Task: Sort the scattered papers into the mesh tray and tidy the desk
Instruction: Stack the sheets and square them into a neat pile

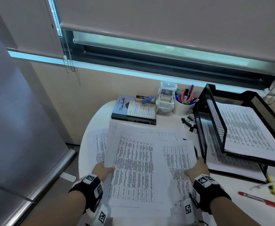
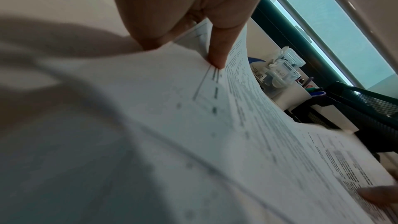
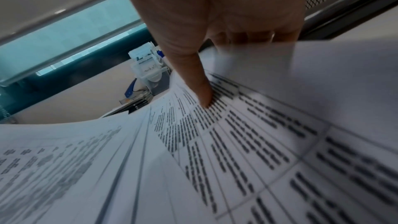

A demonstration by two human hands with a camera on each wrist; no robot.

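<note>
The dark book [image 1: 120, 106] bears a cursive "Maya Angelou". The clear box [image 1: 165, 99] carries a handwritten label (seemingly "Medium"). The papers' [image 1: 133, 162] print is illegible.

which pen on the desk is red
The red pen lying loose at the desk's right edge; beside it lies a yellow pen.

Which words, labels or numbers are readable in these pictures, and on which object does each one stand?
"Maya Angelou", handwritten style, on the dark book.
"Medium", it seems, on a note on the clear plastic box; the head view is too small to confirm.
"S", then hidden letters, on the small box behind the stapler.
Printed papers, tray sheets, wrist markers: unreadable.
</note>
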